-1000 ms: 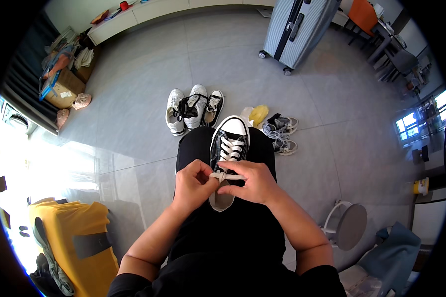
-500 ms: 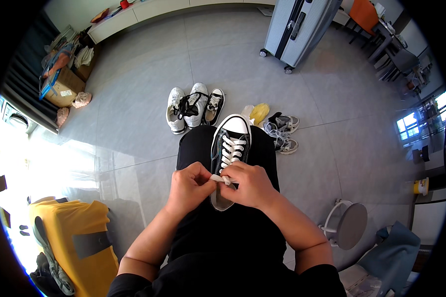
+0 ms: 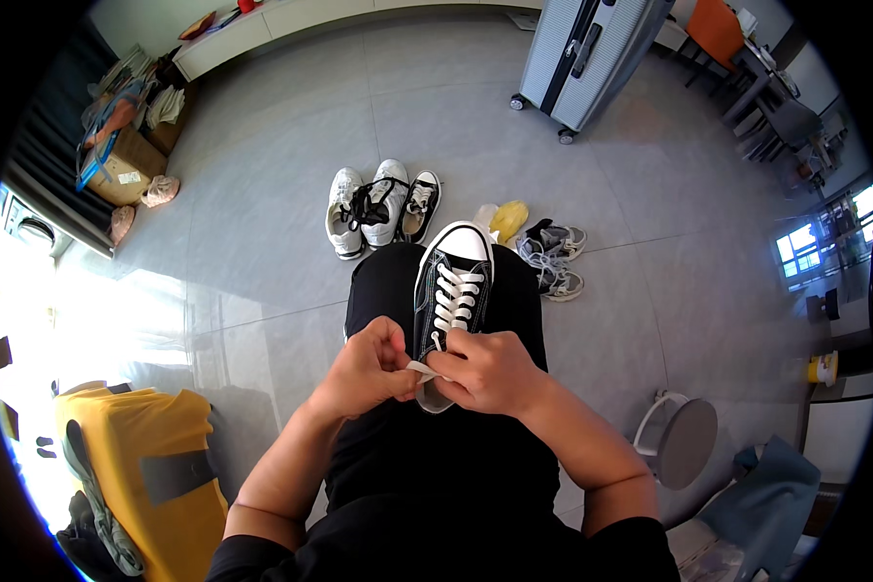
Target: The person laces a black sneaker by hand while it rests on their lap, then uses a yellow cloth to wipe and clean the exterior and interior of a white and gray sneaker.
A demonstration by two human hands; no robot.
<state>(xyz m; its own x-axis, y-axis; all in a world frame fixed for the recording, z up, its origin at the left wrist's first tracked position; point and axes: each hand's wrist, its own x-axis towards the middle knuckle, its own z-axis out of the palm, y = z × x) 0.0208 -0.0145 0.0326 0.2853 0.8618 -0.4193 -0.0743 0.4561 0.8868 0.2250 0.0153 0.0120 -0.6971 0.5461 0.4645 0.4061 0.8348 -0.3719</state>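
A black canvas sneaker point(image 3: 468, 267) with a white toe cap rests on my lap, toe pointing away from me. White shoelace point(image 3: 453, 299) crosses its front in several rows. Over the shoe's opening, my left hand point(image 3: 367, 371) pinches a piece of the white lace between thumb and fingers. Close beside it, my right hand point(image 3: 490, 373) has its fingers closed on the lace too, covering the upper eyelets. The lace runs taut across the short gap between both hands. Part of the grey insole point(image 3: 435, 398) shows beneath them.
On the floor ahead stand a pair of white sneakers point(image 3: 386, 199) and a small black sneaker point(image 3: 419, 206). Grey sneakers point(image 3: 553, 247) lie by a yellow item point(image 3: 508, 219). A silver suitcase point(image 3: 582, 63) stands farther off; a round stool point(image 3: 687, 443) is at right, a yellow-covered seat point(image 3: 170, 485) at left.
Both hands have come slightly lower and changed their grip on the lace. The bulky crossing of lace between them now appears as a flatter strand. The sneaker stays on the lap.
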